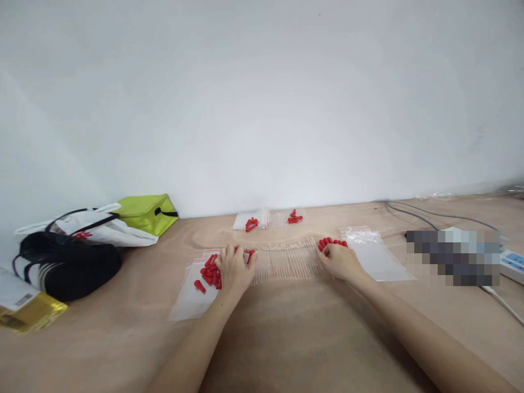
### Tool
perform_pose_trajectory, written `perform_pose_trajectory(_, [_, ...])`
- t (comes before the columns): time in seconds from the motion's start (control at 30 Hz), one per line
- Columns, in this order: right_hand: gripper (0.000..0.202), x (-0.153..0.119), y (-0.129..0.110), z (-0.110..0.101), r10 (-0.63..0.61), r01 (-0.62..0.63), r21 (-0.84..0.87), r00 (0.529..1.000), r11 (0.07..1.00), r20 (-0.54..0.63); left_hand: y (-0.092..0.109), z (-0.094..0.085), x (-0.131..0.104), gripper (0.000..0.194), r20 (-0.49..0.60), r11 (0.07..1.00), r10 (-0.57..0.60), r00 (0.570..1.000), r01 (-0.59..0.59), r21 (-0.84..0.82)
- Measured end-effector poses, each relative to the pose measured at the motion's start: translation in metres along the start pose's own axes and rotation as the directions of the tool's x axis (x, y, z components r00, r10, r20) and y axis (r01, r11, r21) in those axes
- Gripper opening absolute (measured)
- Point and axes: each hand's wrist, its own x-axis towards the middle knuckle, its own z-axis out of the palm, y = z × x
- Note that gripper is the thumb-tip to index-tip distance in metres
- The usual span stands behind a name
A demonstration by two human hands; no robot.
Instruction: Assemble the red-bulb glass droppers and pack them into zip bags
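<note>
A row of thin clear tubes (289, 260) lies side by side on the table between my two hands. My left hand (236, 270) is at the row's left end, fingers curled, with a red rubber bulb (250, 255) at its thumb and forefinger. Beside it, a heap of loose red rubber bulbs (210, 271) rests on a clear plastic bag (188, 300). At the right end of the row, my right hand (339, 261) has its fingertips pinched together; what they hold is hidden. Just behind those fingers several red bulbs (333, 242) sit in a line.
Near the wall are more bulbs (293, 217) and a small white bag (241, 220). Flat plastic bags (379, 259) lie right of my right hand. A black bag (82, 273) and a yellow-green bag (143, 210) stand left. Cables and a power strip (511, 265) are far right.
</note>
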Motion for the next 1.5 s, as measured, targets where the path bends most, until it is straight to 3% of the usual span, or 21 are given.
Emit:
perform_pose_trajectory(0.1, [0.020, -0.010, -0.002, 0.000, -0.149, 0.165, 0.158, 0.983, 0.974, -0.109, 0.009, -0.010, -0.012, 0.012, -0.024, 0.942, 0.113, 0.993, -0.115, -0.315])
perform_pose_trajectory(0.2, [0.017, -0.029, -0.005, 0.005, -0.326, 0.367, 0.323, 0.929, 0.872, -0.177, 0.021, -0.019, -0.030, 0.012, 0.119, 0.814, 0.132, 0.984, -0.039, -0.579])
perform_pose_trajectory(0.33, [0.023, -0.057, -0.007, 0.019, -0.451, 0.505, 0.388, 0.863, 0.771, -0.228, 0.029, -0.022, -0.051, 0.018, 0.236, 0.738, 0.196, 0.952, 0.015, -0.674])
perform_pose_trajectory(0.4, [0.029, -0.065, -0.006, 0.026, -0.496, 0.555, 0.359, 0.832, 0.750, -0.249, 0.028, -0.017, -0.058, 0.012, 0.243, 0.712, 0.235, 0.941, 0.004, -0.703])
perform_pose_trajectory(0.47, [0.028, -0.069, -0.005, 0.031, -0.519, 0.577, 0.328, 0.817, 0.748, -0.251, 0.024, -0.008, -0.063, 0.004, 0.244, 0.672, 0.202, 0.948, 0.047, -0.739])
perform_pose_trajectory(0.67, [0.020, -0.067, -0.006, 0.035, -0.492, 0.522, 0.343, 0.852, 0.781, -0.178, 0.018, 0.002, -0.067, 0.010, 0.342, 0.621, 0.125, 0.932, 0.195, -0.759])
perform_pose_trajectory(0.93, [0.022, -0.069, -0.008, 0.035, -0.571, 0.584, 0.285, 0.809, 0.760, -0.137, 0.020, -0.011, -0.062, 0.015, 0.290, 0.790, 0.203, 0.935, 0.018, -0.613])
perform_pose_trajectory(1.07, [0.021, -0.067, -0.007, 0.037, -0.567, 0.585, 0.284, 0.810, 0.760, -0.150, 0.021, -0.011, -0.060, 0.014, 0.268, 0.793, 0.267, 0.926, -0.053, -0.607])
perform_pose_trajectory(1.5, [0.022, -0.068, -0.012, 0.031, -0.628, 0.621, 0.291, 0.774, 0.728, -0.082, 0.022, -0.013, -0.060, 0.010, 0.247, 0.779, 0.311, 0.918, -0.098, -0.619])
